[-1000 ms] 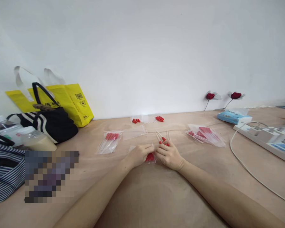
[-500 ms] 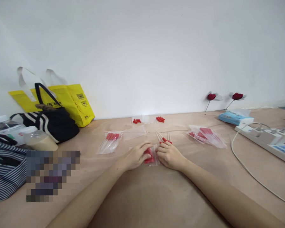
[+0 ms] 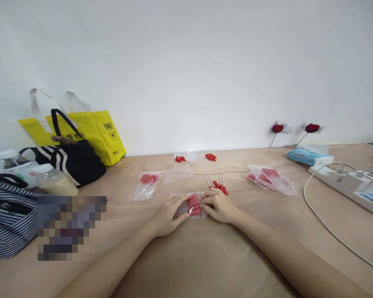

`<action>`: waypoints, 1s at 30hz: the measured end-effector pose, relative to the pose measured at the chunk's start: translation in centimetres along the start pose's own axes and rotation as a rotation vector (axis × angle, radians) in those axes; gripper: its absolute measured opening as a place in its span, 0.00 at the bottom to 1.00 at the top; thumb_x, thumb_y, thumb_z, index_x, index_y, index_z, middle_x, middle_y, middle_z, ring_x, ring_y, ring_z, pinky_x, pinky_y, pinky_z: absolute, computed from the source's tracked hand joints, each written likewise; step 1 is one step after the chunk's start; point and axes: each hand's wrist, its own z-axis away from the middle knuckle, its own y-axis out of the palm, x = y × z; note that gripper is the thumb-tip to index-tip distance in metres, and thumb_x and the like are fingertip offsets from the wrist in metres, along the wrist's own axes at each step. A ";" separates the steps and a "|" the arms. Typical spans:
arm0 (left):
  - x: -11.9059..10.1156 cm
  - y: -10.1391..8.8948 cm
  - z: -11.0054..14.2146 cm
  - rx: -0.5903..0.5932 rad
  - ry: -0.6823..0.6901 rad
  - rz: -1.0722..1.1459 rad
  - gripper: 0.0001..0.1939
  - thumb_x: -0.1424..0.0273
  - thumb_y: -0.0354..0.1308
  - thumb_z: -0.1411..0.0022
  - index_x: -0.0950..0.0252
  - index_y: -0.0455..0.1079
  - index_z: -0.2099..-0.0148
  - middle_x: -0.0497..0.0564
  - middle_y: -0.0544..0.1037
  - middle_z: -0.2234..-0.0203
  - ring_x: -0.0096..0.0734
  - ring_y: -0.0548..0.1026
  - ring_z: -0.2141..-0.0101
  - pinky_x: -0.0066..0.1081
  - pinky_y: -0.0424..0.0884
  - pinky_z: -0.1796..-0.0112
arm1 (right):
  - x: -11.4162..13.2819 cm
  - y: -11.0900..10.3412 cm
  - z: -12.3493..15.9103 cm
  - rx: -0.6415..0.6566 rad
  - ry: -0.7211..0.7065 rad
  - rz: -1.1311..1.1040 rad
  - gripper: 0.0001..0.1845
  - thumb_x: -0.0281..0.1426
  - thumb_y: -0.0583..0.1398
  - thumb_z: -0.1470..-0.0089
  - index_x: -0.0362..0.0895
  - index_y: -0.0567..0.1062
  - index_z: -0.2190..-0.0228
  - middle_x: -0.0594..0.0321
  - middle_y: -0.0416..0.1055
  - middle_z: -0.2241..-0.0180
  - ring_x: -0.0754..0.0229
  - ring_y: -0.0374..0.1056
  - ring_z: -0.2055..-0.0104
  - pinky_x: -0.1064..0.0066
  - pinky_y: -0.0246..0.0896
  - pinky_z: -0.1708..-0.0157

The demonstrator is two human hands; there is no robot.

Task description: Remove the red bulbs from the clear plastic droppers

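The bag [image 3: 195,206], containing red pieces, lies flat on the table [image 3: 186,256] between both hands. Left hand [image 3: 170,215]: thumb and fingers spread at the bag's left side — not clenched. Right hand [image 3: 219,205]: fingers bent at the bag's right edge — whether they pinch it cannot be determined. Red-tipped sticks [image 3: 220,186] lie just beyond the right hand.

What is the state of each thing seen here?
Nearest clear bag: flat, red pieces inside, seal unclear
Left hand: open, at its left side
Right hand: fingers curled, at its right
Yellow bag: upright, handles up
Pale-filled jar: lid on
Tissue pack: open, tissue out
Power strip: plugs inserted
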 end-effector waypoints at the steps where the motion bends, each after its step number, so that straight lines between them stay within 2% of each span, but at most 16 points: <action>1: 0.0 0.0 0.0 -0.006 -0.006 0.002 0.24 0.65 0.49 0.42 0.60 0.52 0.44 0.52 0.64 0.50 0.33 0.63 0.51 0.35 0.59 0.50 | -0.1 0.1 0.0 0.002 0.016 -0.006 0.09 0.27 0.54 0.50 0.45 0.75 0.72 0.62 0.71 0.70 0.63 0.61 0.68 0.69 0.52 0.63; 5: 0.2 0.2 0.1 -0.016 -0.025 0.001 0.24 0.66 0.49 0.42 0.60 0.51 0.43 0.51 0.64 0.49 0.33 0.62 0.50 0.35 0.59 0.50 | -0.4 0.3 -0.1 0.018 0.073 -0.055 0.10 0.30 0.53 0.47 0.46 0.73 0.64 0.61 0.71 0.69 0.62 0.61 0.68 0.69 0.52 0.64; 8: 0.3 0.2 0.1 -0.006 -0.052 -0.004 0.24 0.66 0.49 0.42 0.62 0.51 0.43 0.53 0.63 0.49 0.34 0.62 0.50 0.36 0.58 0.50 | -0.4 0.2 -0.2 0.007 0.133 -0.138 0.17 0.37 0.56 0.49 0.45 0.70 0.57 0.59 0.72 0.68 0.60 0.62 0.66 0.70 0.52 0.64; 11: 0.2 0.2 0.1 0.000 -0.073 -0.004 0.23 0.66 0.49 0.42 0.63 0.53 0.45 0.54 0.64 0.49 0.34 0.62 0.50 0.36 0.58 0.50 | -0.4 -0.3 -0.6 0.054 0.131 -0.228 0.17 0.39 0.56 0.50 0.44 0.71 0.59 0.62 0.71 0.71 0.62 0.62 0.69 0.72 0.53 0.65; 14: 0.0 0.1 0.0 0.003 -0.066 0.012 0.22 0.67 0.49 0.42 0.63 0.55 0.46 0.52 0.65 0.50 0.33 0.62 0.50 0.35 0.59 0.50 | -0.3 -1.1 -1.1 0.165 0.104 -0.331 0.15 0.38 0.57 0.50 0.44 0.72 0.61 0.65 0.70 0.74 0.65 0.62 0.72 0.75 0.54 0.70; 16: -0.1 0.0 0.0 -0.004 -0.065 0.024 0.22 0.67 0.51 0.43 0.63 0.56 0.46 0.52 0.65 0.50 0.33 0.63 0.51 0.34 0.59 0.50 | -0.2 -1.5 -1.3 0.223 0.102 -0.371 0.17 0.37 0.59 0.54 0.45 0.72 0.60 0.66 0.70 0.72 0.64 0.63 0.71 0.75 0.56 0.69; 20: -0.1 -0.3 0.1 -0.006 -0.058 0.058 0.22 0.66 0.51 0.44 0.62 0.56 0.46 0.51 0.66 0.51 0.32 0.64 0.51 0.34 0.60 0.51 | -0.1 -1.7 -1.5 0.185 0.128 -0.295 0.22 0.31 0.64 0.62 0.45 0.73 0.61 0.61 0.68 0.65 0.58 0.64 0.61 0.71 0.57 0.61; 23: 0.2 -0.4 0.1 -0.012 -0.061 0.091 0.21 0.67 0.50 0.43 0.61 0.57 0.47 0.51 0.67 0.51 0.32 0.65 0.51 0.34 0.60 0.51 | 0.2 -1.5 -1.4 0.136 0.074 -0.259 0.24 0.26 0.61 0.60 0.46 0.70 0.57 0.58 0.66 0.57 0.56 0.61 0.55 0.68 0.54 0.55; 26: 0.6 -0.4 0.2 -0.022 -0.065 0.124 0.21 0.68 0.49 0.43 0.61 0.57 0.47 0.50 0.67 0.51 0.32 0.65 0.52 0.34 0.60 0.50 | 0.4 -1.4 -1.5 0.158 -0.033 -0.266 0.26 0.22 0.57 0.57 0.47 0.67 0.53 0.59 0.64 0.54 0.57 0.58 0.50 0.65 0.50 0.50; 28: 0.8 -0.4 0.2 -0.028 -0.070 0.132 0.21 0.68 0.50 0.43 0.61 0.56 0.46 0.50 0.68 0.51 0.32 0.65 0.52 0.34 0.60 0.51 | 0.6 -1.3 -1.5 0.196 -0.058 -0.263 0.24 0.23 0.57 0.56 0.46 0.66 0.54 0.58 0.66 0.56 0.56 0.58 0.51 0.64 0.50 0.51; 30: 0.8 -0.4 0.3 -0.028 -0.075 0.119 0.21 0.68 0.50 0.43 0.61 0.56 0.46 0.51 0.68 0.52 0.32 0.66 0.52 0.34 0.61 0.51 | 0.7 -1.3 -1.5 0.228 -0.023 -0.252 0.19 0.27 0.57 0.53 0.44 0.66 0.56 0.57 0.66 0.58 0.56 0.59 0.53 0.63 0.52 0.53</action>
